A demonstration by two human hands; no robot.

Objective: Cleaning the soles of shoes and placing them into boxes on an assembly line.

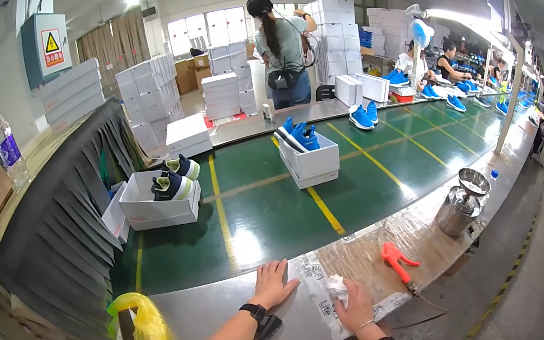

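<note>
My left hand (pixel 274 284) rests palm down on the bare metal edge of the bench (pixel 207 308), its fingers stretched out and nothing in them. A black watch (pixel 255 312) is on that wrist. Beside it, my right hand (pixel 355 307) closes on a crumpled white cloth or tissue (pixel 337 287) over the taped part of the bench. A red air blow gun (pixel 399 263) with a hose lies farther right on the wrapped bench top. Past my hands, the green conveyor belt (pixel 265 215) carries a white open box (pixel 312 162) with blue shoes (pixel 300 136).
Dark shoes (pixel 174 183) sit in another box (pixel 162 210) at left, near grey curtain strips (pixel 62 194). A metal pump can (pixel 457 212) stands right. A yellow bag (pixel 148 325) hangs near left. Blue sneakers (pixel 364 116) ride farther along. A co-worker (pixel 286 58) stands across the belt.
</note>
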